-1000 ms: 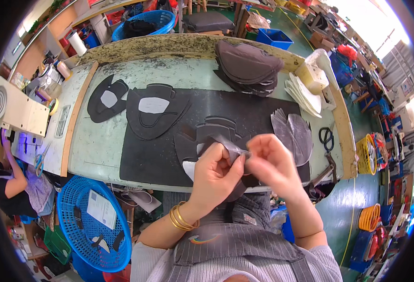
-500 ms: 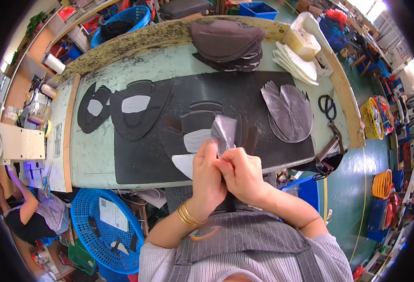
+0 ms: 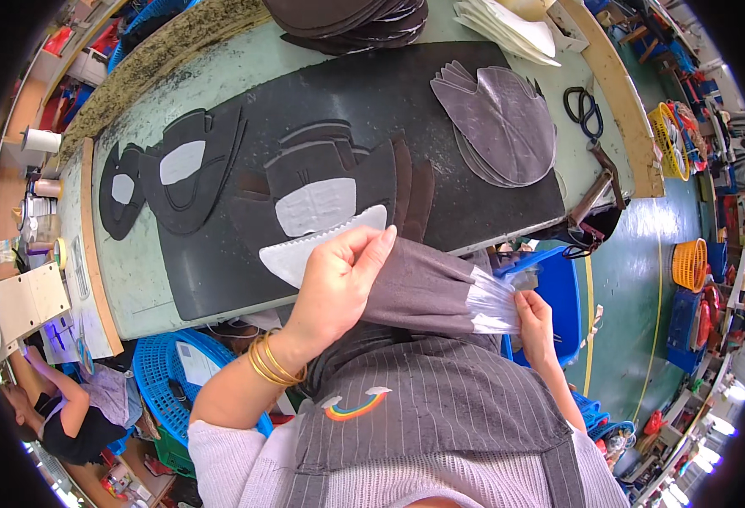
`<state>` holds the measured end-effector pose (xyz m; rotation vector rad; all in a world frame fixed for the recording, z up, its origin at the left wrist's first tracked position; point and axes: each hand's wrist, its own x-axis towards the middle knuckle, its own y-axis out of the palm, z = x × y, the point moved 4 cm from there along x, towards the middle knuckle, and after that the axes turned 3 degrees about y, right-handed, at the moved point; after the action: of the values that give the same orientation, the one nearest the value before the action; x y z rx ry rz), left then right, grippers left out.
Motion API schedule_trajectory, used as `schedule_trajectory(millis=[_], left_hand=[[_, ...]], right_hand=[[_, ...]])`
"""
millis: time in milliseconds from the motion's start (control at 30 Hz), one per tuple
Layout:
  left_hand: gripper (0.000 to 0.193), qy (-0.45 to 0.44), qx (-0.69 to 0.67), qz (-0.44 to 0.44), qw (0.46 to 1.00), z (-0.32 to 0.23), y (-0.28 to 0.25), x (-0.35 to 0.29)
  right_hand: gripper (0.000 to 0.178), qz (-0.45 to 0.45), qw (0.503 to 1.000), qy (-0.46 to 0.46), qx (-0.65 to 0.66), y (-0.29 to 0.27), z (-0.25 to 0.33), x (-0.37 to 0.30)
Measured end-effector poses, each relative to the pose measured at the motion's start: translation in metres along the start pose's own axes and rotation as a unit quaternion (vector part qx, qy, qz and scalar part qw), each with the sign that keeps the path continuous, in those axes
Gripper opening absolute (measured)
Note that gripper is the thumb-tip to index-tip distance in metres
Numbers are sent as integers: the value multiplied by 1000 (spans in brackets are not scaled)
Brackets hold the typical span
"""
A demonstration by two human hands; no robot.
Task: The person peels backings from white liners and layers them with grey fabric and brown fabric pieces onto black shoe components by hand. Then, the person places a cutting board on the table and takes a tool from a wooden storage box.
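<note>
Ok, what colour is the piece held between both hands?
The piece is dark greyish brown, shiny whitish by the right hand; head view shows it best.

The stretched piece (image 3: 415, 288) is dark grey-brown, its right end silvery white. The apron (image 3: 440, 389) is charcoal with thin pale pinstripes and a rainbow patch (image 3: 357, 407). The bangles (image 3: 271, 362) are gold, the mat (image 3: 338, 93) black, the desk (image 3: 131, 271) pale green. The cropped stack (image 3: 347, 19) looks dark brown, though its shade is uncertain.
</note>
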<state>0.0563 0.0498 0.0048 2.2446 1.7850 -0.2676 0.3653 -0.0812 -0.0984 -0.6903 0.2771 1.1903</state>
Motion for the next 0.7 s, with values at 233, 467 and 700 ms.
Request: schedule_trajectory(millis=[233, 467, 700], left_hand=[[20, 143, 168, 50, 974, -81, -17, 9], [22, 459, 555, 97, 687, -108, 45, -51], [35, 158, 127, -60, 977, -47, -45, -67]], right_hand=[[41, -103, 834, -6, -542, -79, -9, -3], [65, 513, 799, 22, 314, 86, 162, -74], [47, 492, 732, 160, 443, 135, 207, -48]])
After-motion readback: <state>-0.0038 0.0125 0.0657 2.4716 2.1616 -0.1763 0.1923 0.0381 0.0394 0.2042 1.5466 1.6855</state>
